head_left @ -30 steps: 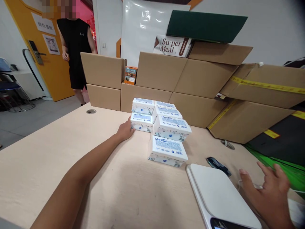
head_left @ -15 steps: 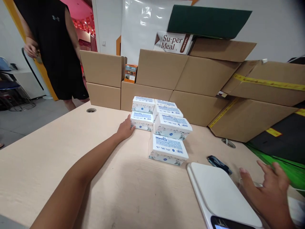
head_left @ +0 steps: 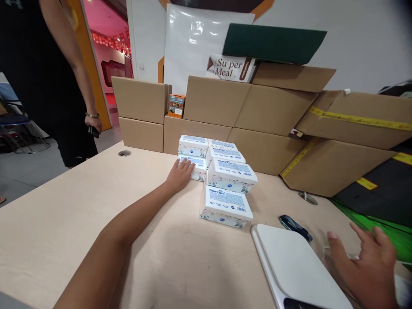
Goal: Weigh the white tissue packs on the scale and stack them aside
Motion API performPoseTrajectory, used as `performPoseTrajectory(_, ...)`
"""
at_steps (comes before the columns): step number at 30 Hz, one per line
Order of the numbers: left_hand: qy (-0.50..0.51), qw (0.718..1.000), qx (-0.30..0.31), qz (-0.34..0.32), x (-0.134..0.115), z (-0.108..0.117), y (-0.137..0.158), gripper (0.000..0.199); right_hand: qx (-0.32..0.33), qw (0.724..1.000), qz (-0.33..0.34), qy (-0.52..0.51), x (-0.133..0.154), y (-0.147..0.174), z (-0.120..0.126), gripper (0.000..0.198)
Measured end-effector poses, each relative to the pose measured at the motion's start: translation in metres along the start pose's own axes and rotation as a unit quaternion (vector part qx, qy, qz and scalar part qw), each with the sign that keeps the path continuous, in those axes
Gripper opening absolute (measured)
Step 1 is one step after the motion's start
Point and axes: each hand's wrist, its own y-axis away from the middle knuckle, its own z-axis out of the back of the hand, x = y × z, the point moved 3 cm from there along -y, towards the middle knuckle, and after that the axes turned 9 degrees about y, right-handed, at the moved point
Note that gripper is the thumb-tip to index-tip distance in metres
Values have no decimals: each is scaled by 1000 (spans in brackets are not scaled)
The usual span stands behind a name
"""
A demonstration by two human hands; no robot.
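Note:
My left hand (head_left: 180, 175) lies over the top and left end of a white tissue pack (head_left: 199, 172) with blue print, its fingers stretched out flat. Behind that pack sits another tissue pack (head_left: 192, 146). To the right, several more packs form a second row, with one tissue pack (head_left: 225, 206) nearest me and another tissue pack (head_left: 231, 177) right behind it. At the right edge, my right hand (head_left: 365, 262) hovers with fingers spread, holding nothing. It is beside a white kitchen scale (head_left: 296, 262), whose display is partly cut off.
Cardboard boxes (head_left: 196, 133) are stacked along the table's far side, with a small orange box (head_left: 176, 106) among them. A dark, shiny object (head_left: 295, 227) lies behind the scale. On the left, a person in black (head_left: 41, 77) stands past the table edge, holding something dark.
My left hand has slid from the pack's left side onto its top. My right hand stays spread by the scale. The other person has come closer at the left, and the view has tilted slightly.

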Motion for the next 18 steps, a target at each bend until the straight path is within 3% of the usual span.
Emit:
performPoseTrajectory(7, -14, 1000, 10, 8, -22, -15, -32, 63, -36, 999, 28, -7, -6, -3, 1, 83)
performPoseTrajectory(18, -9, 1000, -5, 0, -13, -14, -24, 61, -37, 999, 38, 2, -17, -4, -6, 74)
